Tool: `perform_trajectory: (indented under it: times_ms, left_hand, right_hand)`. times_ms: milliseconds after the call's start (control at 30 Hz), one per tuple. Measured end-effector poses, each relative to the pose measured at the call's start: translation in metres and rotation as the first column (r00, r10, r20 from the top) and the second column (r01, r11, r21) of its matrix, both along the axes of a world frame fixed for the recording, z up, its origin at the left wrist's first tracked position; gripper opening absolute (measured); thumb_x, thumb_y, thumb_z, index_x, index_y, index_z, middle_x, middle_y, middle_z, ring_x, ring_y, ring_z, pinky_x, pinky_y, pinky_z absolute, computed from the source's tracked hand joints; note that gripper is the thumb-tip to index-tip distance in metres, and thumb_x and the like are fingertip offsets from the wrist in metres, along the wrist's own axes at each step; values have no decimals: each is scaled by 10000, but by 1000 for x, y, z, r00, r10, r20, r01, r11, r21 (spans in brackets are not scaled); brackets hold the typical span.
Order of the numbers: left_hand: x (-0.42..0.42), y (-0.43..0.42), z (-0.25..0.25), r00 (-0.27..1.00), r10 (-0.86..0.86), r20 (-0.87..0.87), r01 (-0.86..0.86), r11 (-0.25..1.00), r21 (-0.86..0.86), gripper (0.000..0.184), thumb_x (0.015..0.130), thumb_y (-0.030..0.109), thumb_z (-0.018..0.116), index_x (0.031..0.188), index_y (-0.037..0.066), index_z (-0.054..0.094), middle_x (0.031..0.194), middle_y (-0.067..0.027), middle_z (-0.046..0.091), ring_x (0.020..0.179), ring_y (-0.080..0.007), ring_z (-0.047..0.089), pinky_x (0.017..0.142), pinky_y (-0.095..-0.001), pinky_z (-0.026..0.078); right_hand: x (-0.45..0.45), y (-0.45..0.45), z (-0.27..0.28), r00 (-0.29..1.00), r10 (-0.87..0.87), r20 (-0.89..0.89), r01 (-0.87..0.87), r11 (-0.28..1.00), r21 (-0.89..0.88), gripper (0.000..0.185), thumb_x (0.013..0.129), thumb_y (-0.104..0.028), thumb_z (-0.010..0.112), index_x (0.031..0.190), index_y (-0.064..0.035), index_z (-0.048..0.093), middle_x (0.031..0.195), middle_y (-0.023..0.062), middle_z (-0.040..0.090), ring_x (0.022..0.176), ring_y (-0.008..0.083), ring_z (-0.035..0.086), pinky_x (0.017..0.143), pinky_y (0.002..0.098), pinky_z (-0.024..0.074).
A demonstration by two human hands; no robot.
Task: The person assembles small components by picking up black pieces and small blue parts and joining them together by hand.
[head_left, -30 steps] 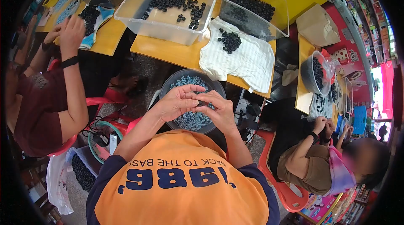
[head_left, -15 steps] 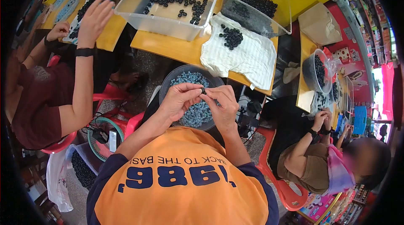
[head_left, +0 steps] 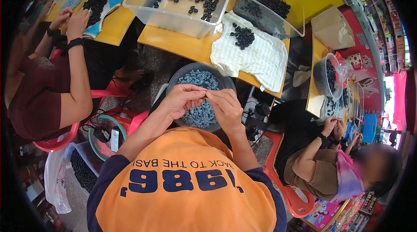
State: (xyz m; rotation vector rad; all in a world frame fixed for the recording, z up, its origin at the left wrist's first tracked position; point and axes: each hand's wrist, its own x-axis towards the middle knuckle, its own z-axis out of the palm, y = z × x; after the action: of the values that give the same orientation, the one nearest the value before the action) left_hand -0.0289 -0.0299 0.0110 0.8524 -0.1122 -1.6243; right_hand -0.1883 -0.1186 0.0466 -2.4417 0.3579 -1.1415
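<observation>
My left hand and my right hand meet fingertip to fingertip, each thumb and forefinger pinched together. Whatever sits between the tips is too small and covered to make out now. Directly below them is a dark round tub holding a heap of small blue-grey pieces. Beyond the tub, a white striped cloth hangs partly over the table edge with a pile of small black round pieces on it.
On the yellow table stand a clear bin and another clear bin, both with black pieces. One co-worker sits at the left, another at the right. A green-rimmed basket is on the floor at left.
The small black round piece that showed between my fingertips is now out of sight. My hands stay pinched over the tub. The left co-worker's raised hand has come down to the other one.
</observation>
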Motion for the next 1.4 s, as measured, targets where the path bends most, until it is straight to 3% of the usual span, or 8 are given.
perform_trajectory:
  times_ms: [167, 300, 833, 933, 1000, 1100, 1300, 1400]
  left_hand:
    - [-11, 4, 2, 991, 89, -95, -89, 996, 3, 149, 870, 47, 641, 1010, -2, 656, 868, -90, 680, 744, -131, 661, 675, -231, 557]
    - [-9, 5, 2, 972, 138, -189, -145, 989, -22, 163, 870, 55, 646, 1022, -1, 652, 899, -85, 682, 760, -126, 663, 686, -238, 563]
    - [-13, 9, 6, 990, 136, -37, -137, 990, -39, 143, 872, 36, 637, 1010, 0, 657, 893, -82, 671, 775, -134, 654, 689, -228, 555]
    - [-11, 8, -1, 993, 117, -21, -118, 991, -59, 141, 869, 27, 637, 1005, -4, 657, 906, -88, 667, 768, -136, 650, 686, -228, 553]
    - [-10, 8, -3, 998, 64, -28, -67, 990, -125, 148, 862, 14, 641, 1008, -4, 650, 894, -78, 664, 756, -131, 644, 680, -226, 546]
    - [-10, 8, -2, 999, 36, 0, -35, 989, -143, 125, 865, -2, 626, 989, 6, 644, 859, -63, 657, 726, -129, 636, 673, -233, 545]
    - [-14, 7, 2, 988, 137, 67, -129, 985, -110, 113, 867, 0, 625, 979, 6, 639, 861, -61, 650, 722, -126, 631, 663, -226, 534]
    - [-14, 7, -2, 988, 149, 45, -145, 986, -82, 111, 867, 6, 628, 977, 5, 639, 859, -65, 651, 731, -132, 638, 669, -232, 542]
  right_hand:
    - [-1, 5, 7, 995, -96, -6, 92, 940, 327, 222, 665, 35, 763, 867, -17, 688, 869, 87, 686, 778, 219, 620, 697, 303, 497]
    - [-3, 5, 4, 988, -151, 21, 128, 898, 421, 191, 664, 23, 776, 835, -15, 700, 852, 82, 687, 788, 206, 617, 700, 290, 493]
    - [-1, 8, 2, 992, -100, -72, 118, 940, 319, 192, 672, -14, 777, 840, -22, 684, 849, 76, 679, 802, 213, 616, 729, 282, 476]
    - [-3, 5, -5, 997, -38, -63, 64, 872, 486, 205, 670, 22, 772, 848, -21, 681, 882, 71, 672, 824, 161, 600, 727, 272, 465]
    - [-4, 5, -7, 999, -3, -48, 37, 685, 727, 206, 679, 16, 769, 857, -23, 673, 932, 68, 655, 843, 135, 592, 734, 268, 461]
    - [-7, 1, -5, 997, 43, -68, 25, 637, 770, 195, 667, -34, 790, 829, -24, 681, 897, 84, 661, 838, 179, 609, 731, 273, 469]
    - [-4, 9, 0, 990, -101, -97, 138, 809, 571, 177, 662, -26, 793, 800, -24, 682, 833, 71, 658, 793, 186, 599, 694, 279, 473]
    - [-2, 11, -2, 989, -131, -68, 147, 830, 538, 172, 654, -10, 795, 779, -21, 678, 796, 61, 652, 779, 188, 596, 685, 282, 471]
